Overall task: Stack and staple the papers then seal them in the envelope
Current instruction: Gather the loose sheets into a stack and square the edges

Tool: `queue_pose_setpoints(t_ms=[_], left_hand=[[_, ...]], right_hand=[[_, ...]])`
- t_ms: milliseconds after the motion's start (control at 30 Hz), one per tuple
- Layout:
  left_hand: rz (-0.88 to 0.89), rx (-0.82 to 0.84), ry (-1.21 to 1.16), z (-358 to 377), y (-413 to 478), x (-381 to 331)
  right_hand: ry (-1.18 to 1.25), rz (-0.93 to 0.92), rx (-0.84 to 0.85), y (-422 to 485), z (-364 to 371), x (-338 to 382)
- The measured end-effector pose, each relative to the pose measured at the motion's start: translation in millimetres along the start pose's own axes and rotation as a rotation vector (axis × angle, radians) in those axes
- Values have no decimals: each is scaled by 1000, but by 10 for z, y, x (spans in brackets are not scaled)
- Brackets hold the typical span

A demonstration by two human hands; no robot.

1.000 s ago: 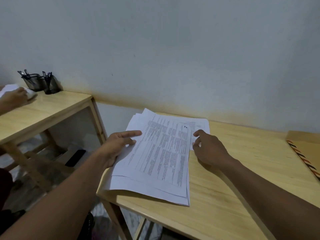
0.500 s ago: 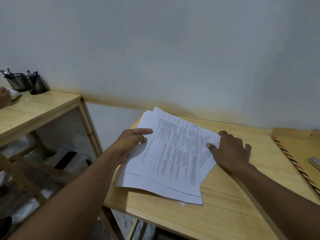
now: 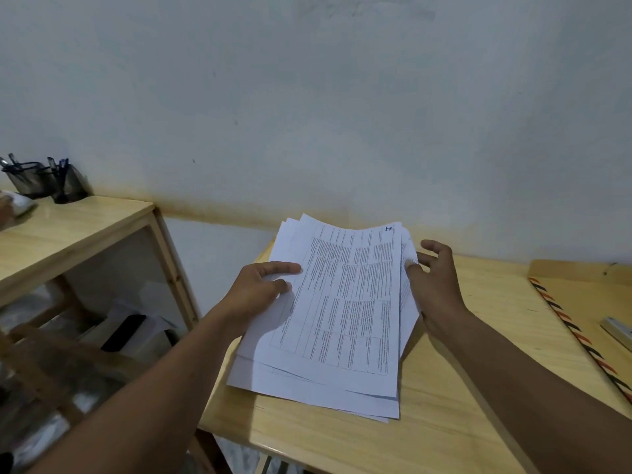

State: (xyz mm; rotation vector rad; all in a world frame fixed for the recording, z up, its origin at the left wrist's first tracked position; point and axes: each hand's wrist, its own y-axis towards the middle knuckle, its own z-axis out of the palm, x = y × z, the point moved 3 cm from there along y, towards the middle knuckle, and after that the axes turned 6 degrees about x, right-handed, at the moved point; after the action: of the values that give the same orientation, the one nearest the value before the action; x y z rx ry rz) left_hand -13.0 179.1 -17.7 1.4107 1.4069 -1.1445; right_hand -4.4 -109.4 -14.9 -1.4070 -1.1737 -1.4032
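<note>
Your left grip [image 3: 260,290] pinches the left edge of the stack of printed papers [image 3: 345,323] on the wooden tabletop [image 3: 444,425], your right grip [image 3: 436,285] presses loose-fingered against its right edge, and the stripe-edged envelope [image 3: 588,302] lies farther right.

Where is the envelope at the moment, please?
In the head view, the envelope lies flat on the table's right side, beyond the right hand and the papers.

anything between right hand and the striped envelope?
Nothing. In the head view, only bare table separates the right hand from the striped envelope.
</note>
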Motion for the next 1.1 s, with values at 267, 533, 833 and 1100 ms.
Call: queue_pose_setpoints(t_ms=[267, 533, 833, 1100], left_hand=[[71, -48, 4, 117, -13, 32], [87, 52, 48, 254, -49, -69], [106, 114, -31, 456, 5, -223], [2, 162, -301, 778, 98, -429]], right_hand=[[344, 197, -184, -79, -92, -86], [171, 129, 144, -150, -11, -39], [144, 53, 281, -175, -217, 376], [95, -73, 328, -91, -506, 930]])
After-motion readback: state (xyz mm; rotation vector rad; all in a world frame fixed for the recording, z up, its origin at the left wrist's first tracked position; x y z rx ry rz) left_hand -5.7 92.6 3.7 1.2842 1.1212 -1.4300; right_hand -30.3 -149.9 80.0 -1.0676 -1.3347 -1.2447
